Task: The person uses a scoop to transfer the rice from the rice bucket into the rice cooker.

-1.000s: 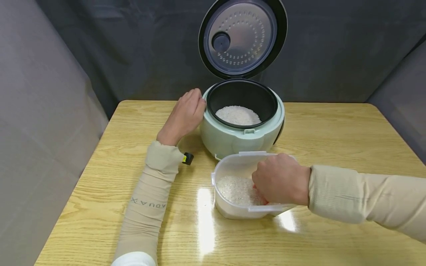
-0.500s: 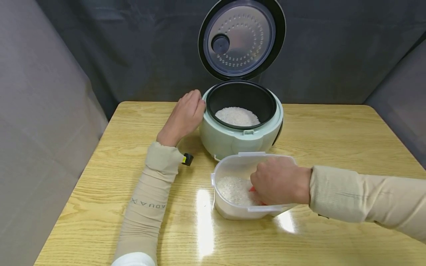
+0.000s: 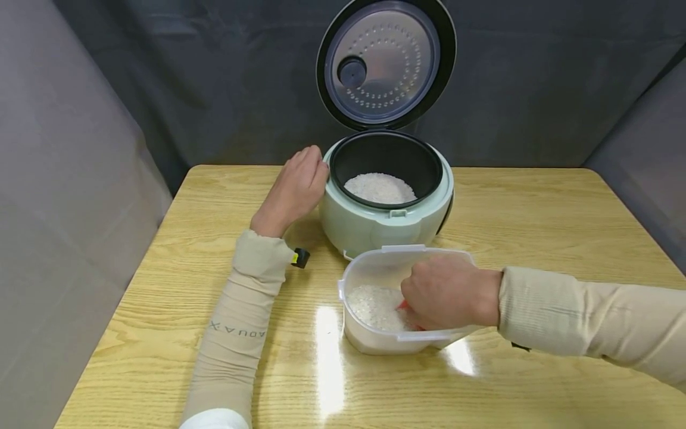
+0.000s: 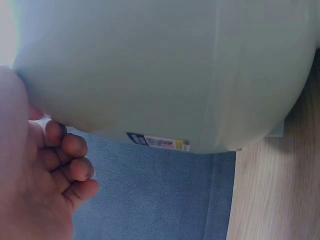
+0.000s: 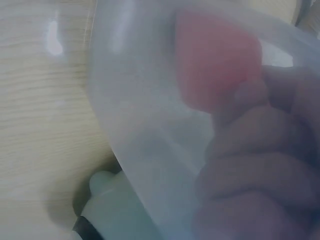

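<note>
A pale green rice cooker [image 3: 364, 229] has its lid [image 3: 386, 62] raised, and white rice [image 3: 380, 188] lies in its black inner pot. My left hand [image 3: 295, 187] holds the cooker's left side near the rim; the left wrist view shows curled fingers [image 4: 75, 145] against the shell. In front is a translucent plastic bin [image 3: 370, 339] of rice. My right hand [image 3: 447, 292] reaches into it and grips a red scoop [image 3: 403, 305], mostly hidden by the hand. Through the hazy bin wall, the right wrist view shows the red scoop [image 5: 215, 60] and curled fingers.
Everything stands on a wooden table [image 3: 536, 226]. Dark cloth [image 3: 241, 77] hangs behind it, and grey cloth [image 3: 80, 179] at the left. The bin sits close before the cooker. A small black camera [image 3: 301, 257] sticks out at the left wrist.
My right hand and the red scoop have shifted slightly within the bin, and a little more red shows. The left hand stays at the cooker. The whole head view has drifted slightly.
</note>
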{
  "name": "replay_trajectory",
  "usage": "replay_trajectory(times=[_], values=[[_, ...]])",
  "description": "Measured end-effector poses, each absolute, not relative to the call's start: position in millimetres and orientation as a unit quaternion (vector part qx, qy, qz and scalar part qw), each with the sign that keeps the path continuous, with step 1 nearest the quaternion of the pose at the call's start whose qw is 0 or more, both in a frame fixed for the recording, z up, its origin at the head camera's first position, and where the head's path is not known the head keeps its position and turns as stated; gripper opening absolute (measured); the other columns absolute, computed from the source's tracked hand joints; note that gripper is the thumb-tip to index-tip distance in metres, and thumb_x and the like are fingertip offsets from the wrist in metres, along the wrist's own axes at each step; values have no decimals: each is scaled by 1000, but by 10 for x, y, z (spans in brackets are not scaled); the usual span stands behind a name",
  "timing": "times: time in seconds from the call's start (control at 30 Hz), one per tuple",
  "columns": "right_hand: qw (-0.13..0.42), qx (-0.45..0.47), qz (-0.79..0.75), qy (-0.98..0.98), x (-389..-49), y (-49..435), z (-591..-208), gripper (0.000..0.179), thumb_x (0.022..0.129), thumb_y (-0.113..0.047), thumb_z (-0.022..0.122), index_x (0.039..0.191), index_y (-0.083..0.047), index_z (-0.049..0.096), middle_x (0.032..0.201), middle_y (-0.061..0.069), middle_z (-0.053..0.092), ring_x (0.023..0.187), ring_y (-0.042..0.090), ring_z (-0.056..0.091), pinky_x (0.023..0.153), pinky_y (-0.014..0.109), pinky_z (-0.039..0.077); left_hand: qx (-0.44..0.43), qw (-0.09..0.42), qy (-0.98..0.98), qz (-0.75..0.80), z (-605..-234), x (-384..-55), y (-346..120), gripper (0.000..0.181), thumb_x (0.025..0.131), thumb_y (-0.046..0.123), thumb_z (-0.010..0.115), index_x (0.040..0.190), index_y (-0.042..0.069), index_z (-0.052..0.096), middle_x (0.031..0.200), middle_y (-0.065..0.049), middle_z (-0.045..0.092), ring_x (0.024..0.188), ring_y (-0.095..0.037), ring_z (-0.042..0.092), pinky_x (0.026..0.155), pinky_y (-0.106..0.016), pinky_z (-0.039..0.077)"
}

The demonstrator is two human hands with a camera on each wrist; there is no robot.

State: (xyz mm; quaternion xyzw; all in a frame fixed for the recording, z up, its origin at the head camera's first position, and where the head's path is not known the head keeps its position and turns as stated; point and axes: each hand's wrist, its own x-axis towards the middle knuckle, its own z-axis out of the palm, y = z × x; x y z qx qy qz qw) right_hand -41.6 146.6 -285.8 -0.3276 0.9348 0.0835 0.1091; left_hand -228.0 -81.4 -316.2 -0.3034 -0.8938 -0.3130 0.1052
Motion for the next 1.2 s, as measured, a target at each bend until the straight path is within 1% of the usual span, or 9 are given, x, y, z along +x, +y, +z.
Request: replay_trajectory(times=[0.1,0.2,0.43,0.6,0.9,1.1,1.2], values=[[110,-332,79,933,-419,1475,-2858,43,88,-33,69,53,-21,47,49,-8,39,46,10,32,40,29,23,-303,106,-894,-313,-3166,-2286,-813,25,105,20,34,89,6,45,84,-10,41,82,-30,42,79,-36,34],[125,-329,74,933,-423,1474,-2847,43,88,-32,69,53,-21,47,50,-8,39,47,10,31,41,29,23,-304,108,-893,-313,-3168,-2291,-813,25,105,20,34,88,6,45,83,-10,41,82,-30,42,79,-36,35],[147,-317,63,935,-422,1469,-2824,42,84,-25,69,53,-23,41,53,-9,34,50,11,27,42,29,20,-303,107,-893,-316,-3171,-2291,-812,25,105,20,34,89,6,45,84,-10,41,82,-29,42,79,-36,35],[164,-307,63,935,-422,1470,-2810,40,84,-24,68,53,-22,42,52,-8,35,48,11,28,42,28,21,-303,105,-892,-318,-3169,-2284,-813,24,105,20,34,89,6,45,84,-10,41,82,-29,42,78,-36,34],[153,-313,66,935,-412,1462,-2798,43,83,-23,67,52,-24,37,53,-10,30,50,11,25,43,29,18,-300,101,-894,-317,-3156,-2271,-811,25,106,21,34,90,6,46,84,-9,41,82,-28,42,78,-35,34],[163,-308,61,935,-412,1467,-2792,42,82,-23,67,52,-24,37,53,-10,30,50,11,25,42,29,18,-300,98,-894,-318,-3159,-2274,-814,25,105,21,33,90,6,46,84,-9,41,82,-28,42,78,-36,34],[152,-321,51,933,-414,1473,-2801,42,82,-23,67,52,-24,38,52,-10,28,50,10,25,43,28,17,-300,98,-894,-319,-3160,-2276,-813,25,105,21,33,90,6,46,84,-9,41,82,-28,42,78,-36,34]])
